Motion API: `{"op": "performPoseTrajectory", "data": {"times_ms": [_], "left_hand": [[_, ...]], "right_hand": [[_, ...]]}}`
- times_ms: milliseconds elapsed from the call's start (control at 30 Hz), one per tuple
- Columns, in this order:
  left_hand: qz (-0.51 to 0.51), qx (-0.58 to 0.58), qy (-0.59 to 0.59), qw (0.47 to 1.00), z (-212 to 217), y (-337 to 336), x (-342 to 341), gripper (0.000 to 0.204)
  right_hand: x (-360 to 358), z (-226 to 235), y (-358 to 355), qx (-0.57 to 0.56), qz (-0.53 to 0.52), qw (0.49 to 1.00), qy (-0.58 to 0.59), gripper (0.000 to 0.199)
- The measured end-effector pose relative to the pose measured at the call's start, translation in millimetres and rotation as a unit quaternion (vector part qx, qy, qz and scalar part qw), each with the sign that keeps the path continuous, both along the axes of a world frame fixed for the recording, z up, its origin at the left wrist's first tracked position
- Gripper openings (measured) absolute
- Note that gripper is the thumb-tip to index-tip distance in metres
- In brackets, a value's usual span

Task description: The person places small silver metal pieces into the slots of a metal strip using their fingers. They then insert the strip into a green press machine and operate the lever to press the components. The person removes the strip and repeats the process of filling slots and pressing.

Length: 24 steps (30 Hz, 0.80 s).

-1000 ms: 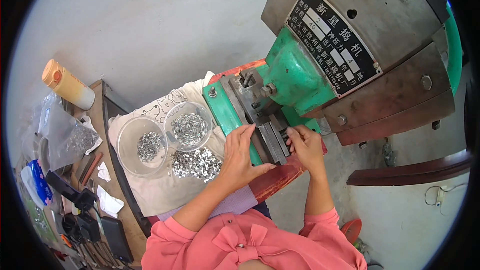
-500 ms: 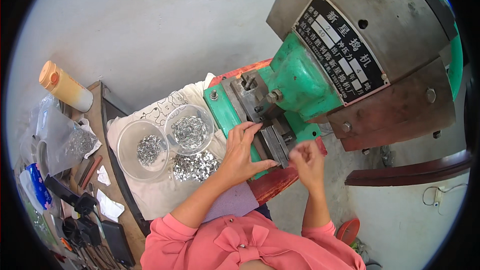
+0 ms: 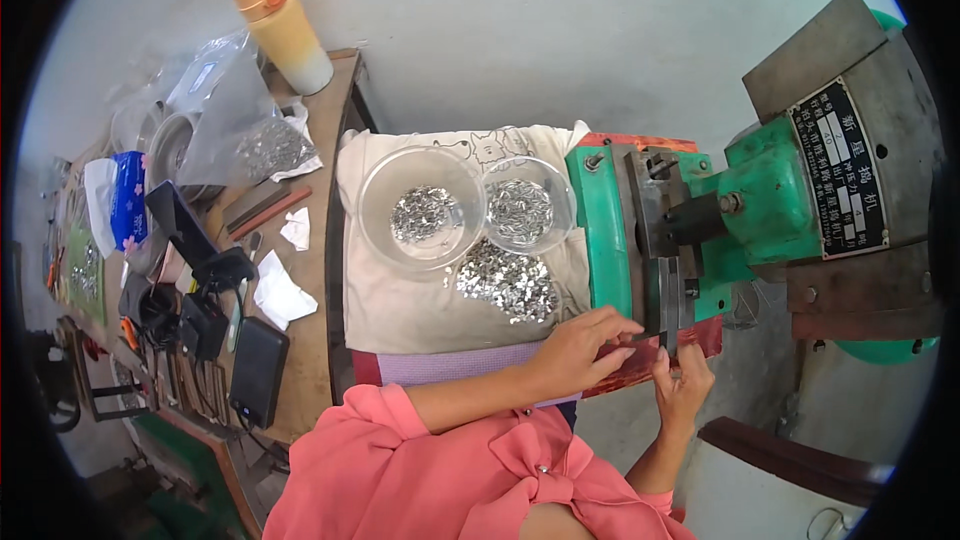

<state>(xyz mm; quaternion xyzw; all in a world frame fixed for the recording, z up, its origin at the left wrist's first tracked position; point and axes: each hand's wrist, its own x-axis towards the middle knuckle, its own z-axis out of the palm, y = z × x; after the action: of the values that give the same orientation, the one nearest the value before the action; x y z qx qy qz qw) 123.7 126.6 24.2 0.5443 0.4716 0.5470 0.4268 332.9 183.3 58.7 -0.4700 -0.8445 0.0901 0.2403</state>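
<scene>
My left hand (image 3: 580, 352) is at the front end of the steel die (image 3: 668, 290) on the green press (image 3: 775, 195). Its thumb and index finger close toward each other around something small and dark that I cannot make out. To its right, my right hand (image 3: 684, 385) is raised with bent fingers, thumb and fingertips at the die's front end; what they grip is too small to tell. Left of the press lie a heap of shiny metal pieces (image 3: 507, 283), a larger clear tub (image 3: 385, 240) and a smaller clear tub (image 3: 563, 195), both holding small metal parts.
A beige cloth (image 3: 400, 315) lies under the tubs. On the wooden table (image 3: 325, 155) at left stand a yellow bottle (image 3: 290, 40), a plastic bag of metal parts (image 3: 262, 145), a black power bank (image 3: 260, 372) and several tools. A red-brown curved edge (image 3: 790, 460) is at lower right.
The view has swung left, so the press sits farther right. My left hand has come off the die's side to its front end, thumb and index finger closer together; my right hand has moved beside it.
</scene>
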Motion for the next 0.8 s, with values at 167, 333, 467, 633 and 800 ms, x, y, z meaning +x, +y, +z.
{"op": "performPoseTrajectory", "data": {"times_ms": [167,333,467,633,800], "left_hand": [[-0.039,-0.079,-0.063,0.994,-4,-19,5,0.029],[-0.049,-0.068,-0.078,0.993,-2,-33,4,0.027],[-0.046,-0.118,-0.147,0.981,-9,-45,-10,0.029],[-0.021,-0.193,-0.19,0.962,-27,-76,-29,0.039],[-0.049,-0.223,-0.322,0.919,-20,-88,-48,0.062]], "right_hand": [[-16,-8,-12,-0.009,-0.086,0.991,0.101,0.013],[-19,-14,-22,0.014,-0.076,0.996,0.044,0.014],[5,-12,-46,0.032,-0.112,0.992,0.048,0.015],[31,-5,-82,-0.049,-0.131,0.982,0.129,0.016],[-14,-5,-93,-0.252,0.005,0.94,0.231,0.016]]}}
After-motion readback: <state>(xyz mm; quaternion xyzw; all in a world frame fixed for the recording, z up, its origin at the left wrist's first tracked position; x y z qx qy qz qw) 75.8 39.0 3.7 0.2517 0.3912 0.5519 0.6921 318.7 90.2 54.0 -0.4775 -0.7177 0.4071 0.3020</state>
